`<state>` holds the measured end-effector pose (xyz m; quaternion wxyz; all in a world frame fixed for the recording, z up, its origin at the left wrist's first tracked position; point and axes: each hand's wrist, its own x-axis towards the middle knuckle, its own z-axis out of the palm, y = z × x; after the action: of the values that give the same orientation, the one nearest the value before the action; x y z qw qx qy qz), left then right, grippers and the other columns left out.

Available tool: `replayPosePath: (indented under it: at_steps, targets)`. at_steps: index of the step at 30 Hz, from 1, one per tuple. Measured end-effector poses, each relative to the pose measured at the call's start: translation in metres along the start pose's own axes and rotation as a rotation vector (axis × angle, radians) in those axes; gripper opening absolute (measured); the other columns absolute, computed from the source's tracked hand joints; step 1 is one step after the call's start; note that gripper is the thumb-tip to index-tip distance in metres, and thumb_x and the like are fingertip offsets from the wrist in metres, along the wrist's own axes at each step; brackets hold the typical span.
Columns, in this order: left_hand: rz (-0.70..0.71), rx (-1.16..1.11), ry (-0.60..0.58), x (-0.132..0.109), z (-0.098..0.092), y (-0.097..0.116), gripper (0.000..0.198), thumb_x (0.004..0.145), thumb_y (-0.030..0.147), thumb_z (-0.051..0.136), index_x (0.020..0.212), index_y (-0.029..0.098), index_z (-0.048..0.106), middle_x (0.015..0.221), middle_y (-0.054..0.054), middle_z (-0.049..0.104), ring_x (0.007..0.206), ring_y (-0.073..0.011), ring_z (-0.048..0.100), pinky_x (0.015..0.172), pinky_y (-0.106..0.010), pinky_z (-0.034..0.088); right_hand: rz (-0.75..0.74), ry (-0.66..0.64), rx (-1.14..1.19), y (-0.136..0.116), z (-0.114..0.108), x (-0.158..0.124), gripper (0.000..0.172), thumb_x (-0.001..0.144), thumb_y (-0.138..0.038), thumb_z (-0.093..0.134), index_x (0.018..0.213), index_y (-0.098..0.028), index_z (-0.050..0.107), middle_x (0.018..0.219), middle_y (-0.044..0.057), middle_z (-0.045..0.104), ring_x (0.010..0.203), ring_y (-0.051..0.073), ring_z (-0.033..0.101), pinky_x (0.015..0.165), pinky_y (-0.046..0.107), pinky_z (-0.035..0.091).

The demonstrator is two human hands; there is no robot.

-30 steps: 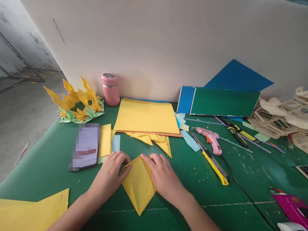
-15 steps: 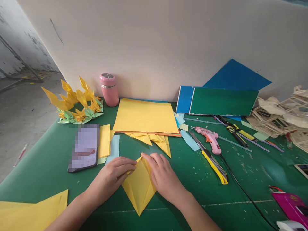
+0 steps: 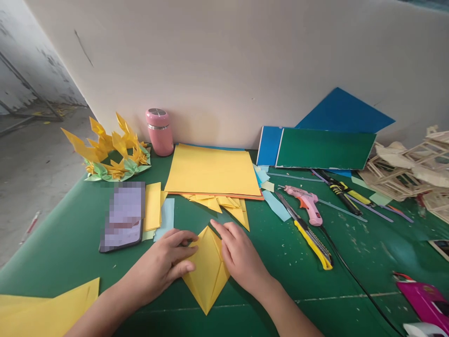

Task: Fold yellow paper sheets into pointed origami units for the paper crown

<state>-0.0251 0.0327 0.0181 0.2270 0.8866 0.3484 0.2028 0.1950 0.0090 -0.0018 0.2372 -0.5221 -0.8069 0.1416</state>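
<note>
A folded yellow paper (image 3: 206,271), kite-shaped with its point toward me, lies on the green table (image 3: 351,262). My left hand (image 3: 164,264) rests flat on its left flap, fingers stretched across the fold. My right hand (image 3: 240,255) presses the right flap, forefinger reaching to the upper tip. Neither hand lifts the paper off the table.
Behind lie a stack of yellow sheets (image 3: 212,171), folded yellow pieces (image 3: 228,206), a phone (image 3: 124,215), a pink flask (image 3: 159,131) and paper flowers (image 3: 108,150). A yellow utility knife (image 3: 310,236), pink glue gun (image 3: 305,203) and wooden frames (image 3: 407,173) sit to the right.
My left hand has slid right and down onto the paper's left flap, flattening it. The right hand has shifted slightly, its forefinger now along the upper edge.
</note>
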Motion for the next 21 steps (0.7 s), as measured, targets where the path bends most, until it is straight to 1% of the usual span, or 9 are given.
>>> replayPosePath:
  at_steps: [2, 4, 8, 11, 13, 16, 18, 21]
  targets:
    - [-0.025, 0.01, -0.003, -0.003, 0.002, -0.003, 0.026, 0.085, 0.043, 0.059, 0.101, 0.024, 0.069, 0.111, -0.009, 0.061, 0.09, -0.0216, 0.059, 0.078, -0.029, 0.051, 0.008, 0.029, 0.035, 0.001, 0.0, 0.0, 0.044, 0.092, -0.009, 0.035, 0.133, -0.019, 0.046, 0.094, 0.008, 0.057, 0.087, 0.02, 0.057, 0.075, 0.033, 0.054]
    - [-0.051, 0.024, 0.016, -0.006, 0.006, -0.005, 0.024, 0.08, 0.037, 0.066, 0.1, 0.024, 0.066, 0.109, -0.007, 0.06, 0.09, -0.0213, 0.059, 0.079, -0.03, 0.051, 0.011, 0.037, 0.023, 0.001, 0.0, 0.0, 0.038, 0.094, -0.013, 0.037, 0.128, -0.018, 0.051, 0.094, 0.008, 0.057, 0.089, 0.021, 0.057, 0.076, 0.034, 0.053]
    - [-0.084, 0.021, 0.024, -0.004, 0.01, -0.004, 0.021, 0.076, 0.025, 0.068, 0.095, 0.023, 0.059, 0.107, -0.005, 0.057, 0.096, -0.0214, 0.057, 0.083, -0.032, 0.05, 0.016, 0.019, -0.029, -0.002, -0.001, -0.001, 0.035, 0.093, -0.015, 0.041, 0.126, -0.016, 0.053, 0.093, 0.009, 0.056, 0.088, 0.022, 0.056, 0.077, 0.037, 0.053]
    - [-0.11, 0.031, 0.01, 0.0, 0.009, 0.002, 0.017, 0.077, 0.024, 0.067, 0.089, 0.023, 0.056, 0.103, -0.004, 0.057, 0.092, -0.021, 0.057, 0.081, -0.034, 0.05, 0.021, 0.015, -0.026, -0.003, -0.002, 0.0, 0.035, 0.093, -0.014, 0.041, 0.125, -0.016, 0.054, 0.093, 0.009, 0.057, 0.088, 0.022, 0.056, 0.076, 0.037, 0.053]
    - [-0.125, 0.033, 0.024, 0.002, 0.008, 0.006, 0.016, 0.078, 0.026, 0.065, 0.088, 0.022, 0.053, 0.1, -0.004, 0.058, 0.089, -0.0208, 0.058, 0.078, -0.033, 0.051, 0.028, 0.016, -0.004, -0.003, -0.002, 0.001, 0.034, 0.092, -0.013, 0.041, 0.123, -0.017, 0.054, 0.094, 0.009, 0.057, 0.089, 0.022, 0.056, 0.076, 0.037, 0.052]
    - [-0.153, 0.026, 0.106, 0.003, 0.011, 0.009, 0.014, 0.082, 0.028, 0.059, 0.092, 0.022, 0.051, 0.094, -0.004, 0.06, 0.084, -0.0196, 0.059, 0.073, -0.031, 0.052, 0.042, 0.014, 0.04, -0.004, -0.003, 0.001, 0.031, 0.092, -0.012, 0.042, 0.12, -0.017, 0.054, 0.096, 0.009, 0.057, 0.09, 0.022, 0.056, 0.077, 0.037, 0.052]
    - [-0.184, 0.027, 0.174, 0.004, 0.013, 0.01, 0.012, 0.085, 0.026, 0.053, 0.097, 0.022, 0.051, 0.087, -0.002, 0.06, 0.077, -0.0179, 0.059, 0.068, -0.03, 0.052, 0.052, 0.013, 0.063, -0.004, -0.004, 0.001, 0.028, 0.092, -0.012, 0.042, 0.116, -0.018, 0.055, 0.096, 0.008, 0.057, 0.091, 0.022, 0.056, 0.077, 0.037, 0.051]
    - [-0.218, 0.015, 0.232, 0.008, 0.015, 0.009, 0.017, 0.087, 0.025, 0.046, 0.103, 0.022, 0.05, 0.08, -0.001, 0.062, 0.066, -0.0156, 0.058, 0.062, -0.028, 0.05, 0.059, 0.016, 0.077, -0.004, -0.003, 0.001, 0.026, 0.092, -0.012, 0.043, 0.114, -0.019, 0.055, 0.095, 0.008, 0.057, 0.091, 0.022, 0.055, 0.077, 0.037, 0.051]
